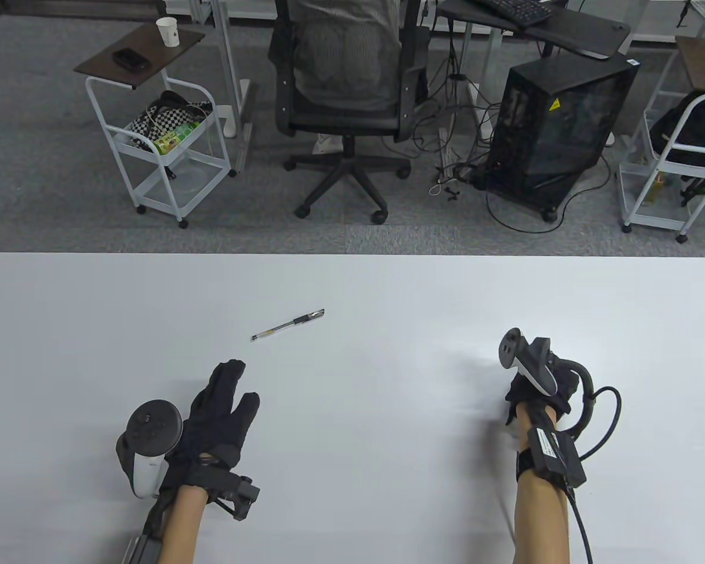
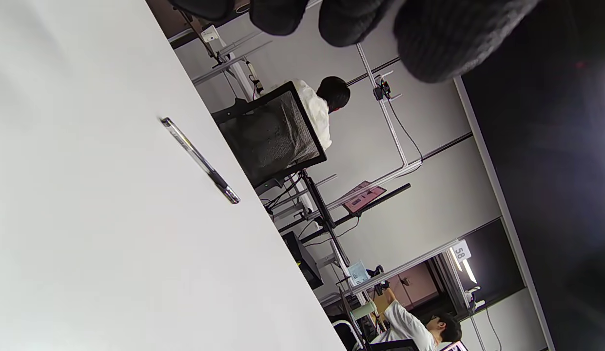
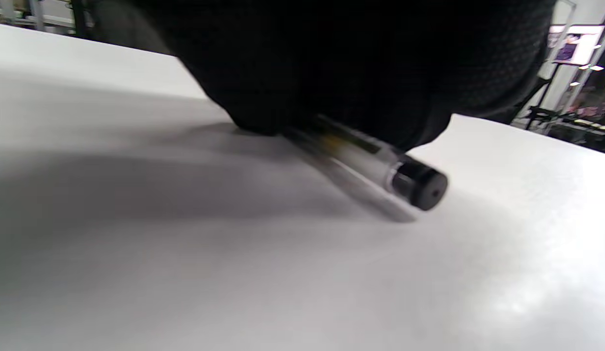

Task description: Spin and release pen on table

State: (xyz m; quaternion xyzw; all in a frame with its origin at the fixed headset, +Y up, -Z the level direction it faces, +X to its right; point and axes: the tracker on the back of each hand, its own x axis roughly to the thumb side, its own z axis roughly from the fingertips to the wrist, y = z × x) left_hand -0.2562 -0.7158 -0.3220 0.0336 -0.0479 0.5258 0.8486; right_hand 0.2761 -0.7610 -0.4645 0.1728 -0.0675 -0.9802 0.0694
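Observation:
A clear pen with a black grip lies on the white table, slanted, left of centre. My left hand lies flat with fingers stretched out, just short of that pen's near tip and not touching it. The left wrist view shows the same pen beyond my fingertips. My right hand is curled at the right side of the table. In the right wrist view it grips a second clear pen with a black end cap, low over the table surface.
Beyond the table's far edge stand an office chair with a seated person, a white cart at left, a black PC tower and another cart at right. A cable loops off my right wrist.

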